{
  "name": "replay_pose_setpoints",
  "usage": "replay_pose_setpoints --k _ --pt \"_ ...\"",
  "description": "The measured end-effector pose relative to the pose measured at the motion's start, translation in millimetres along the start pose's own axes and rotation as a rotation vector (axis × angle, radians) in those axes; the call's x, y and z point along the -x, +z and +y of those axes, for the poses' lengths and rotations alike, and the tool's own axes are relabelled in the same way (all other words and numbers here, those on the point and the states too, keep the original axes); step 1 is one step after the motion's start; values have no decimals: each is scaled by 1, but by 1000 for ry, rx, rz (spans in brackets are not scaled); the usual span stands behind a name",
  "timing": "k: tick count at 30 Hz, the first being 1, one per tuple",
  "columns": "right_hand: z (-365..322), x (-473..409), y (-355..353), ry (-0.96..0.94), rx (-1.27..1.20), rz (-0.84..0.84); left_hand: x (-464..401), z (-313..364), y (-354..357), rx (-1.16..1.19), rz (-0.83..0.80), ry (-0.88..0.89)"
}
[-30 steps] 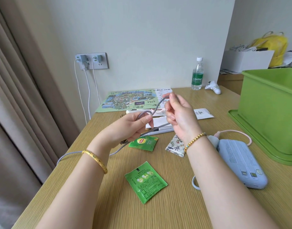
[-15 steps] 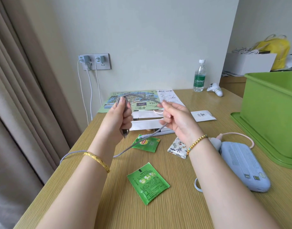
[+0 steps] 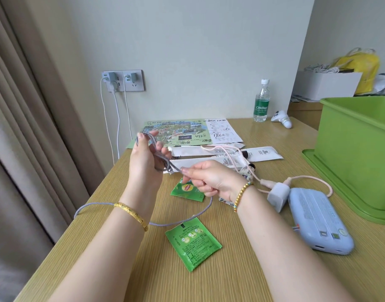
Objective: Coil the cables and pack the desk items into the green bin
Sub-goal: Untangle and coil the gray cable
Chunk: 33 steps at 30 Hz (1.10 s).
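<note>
Pale wood-grain desk [image 3: 241, 280] is filling the view, pushed against a light wall and beside beige curtains [image 3: 23, 127]. Nearest the front edge, a green tea sachet [image 3: 193, 243] is lying flat, and a grey braided cable [image 3: 180, 221] is trailing across the desk just behind it, looping out past the left edge under the left forearm. To the right, a light blue power bank [image 3: 317, 219] is lying near the right front, with a white charger plug [image 3: 277, 196] touching its far end and a pink cable [image 3: 228, 158] running from there toward the middle. A second green tea packet [image 3: 187, 190] is sitting partly under the right hand [image 3: 211, 182], which is pinching the grey cable between thumb and fingertip while its other fingers are curling loosely. The left hand [image 3: 145, 158] is standing raised, fingers curled round a small coil of the same cable; what looks like its metal plug is hanging at the palm's base. Behind the hands, white paper sleeves [image 3: 261, 152] are lying across the middle, then a printed map [image 3: 176, 134] toward the back edge. A green bin [image 3: 357, 153] is standing on its lid at the right edge. By the back edge, a water bottle [image 3: 261, 101] is standing upright beside a white controller [image 3: 281, 119], and a wall socket [image 3: 123, 80] is holding two chargers.
</note>
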State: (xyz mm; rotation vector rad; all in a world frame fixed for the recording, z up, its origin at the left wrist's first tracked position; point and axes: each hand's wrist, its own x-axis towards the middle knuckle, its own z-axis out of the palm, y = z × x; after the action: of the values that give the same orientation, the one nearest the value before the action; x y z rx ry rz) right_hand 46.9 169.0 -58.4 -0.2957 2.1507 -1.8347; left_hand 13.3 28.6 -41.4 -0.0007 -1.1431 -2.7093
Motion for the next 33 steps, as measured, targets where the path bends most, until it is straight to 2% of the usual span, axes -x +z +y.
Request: replay_pose_setpoints --k 5,9,11,17,23,26,29,31,33 --pt "2 -2 5 0 10 12 -2 1 7 -23 -13 -85" --pt "3 -1 5 21 36 25 2 -5 7 -218 -81 -108" --pt "3 -1 5 25 43 18 3 -6 5 -230 -95 -91" --pt "-4 4 7 77 10 -75 -6 8 -3 -241 29 31" --pt "-21 19 -6 35 -212 -119 -17 27 -16 -127 164 64" --pt "-23 20 -15 -67 -394 -60 -17 23 -17 -194 176 62" --pt "-24 17 -19 -207 -555 87 -18 15 -15 -297 147 12" --pt "-23 15 -25 -314 -622 244 -17 11 -15 -373 91 -74" --pt "-21 14 -30 -361 -693 330 -14 7 -14 -488 -23 -171"
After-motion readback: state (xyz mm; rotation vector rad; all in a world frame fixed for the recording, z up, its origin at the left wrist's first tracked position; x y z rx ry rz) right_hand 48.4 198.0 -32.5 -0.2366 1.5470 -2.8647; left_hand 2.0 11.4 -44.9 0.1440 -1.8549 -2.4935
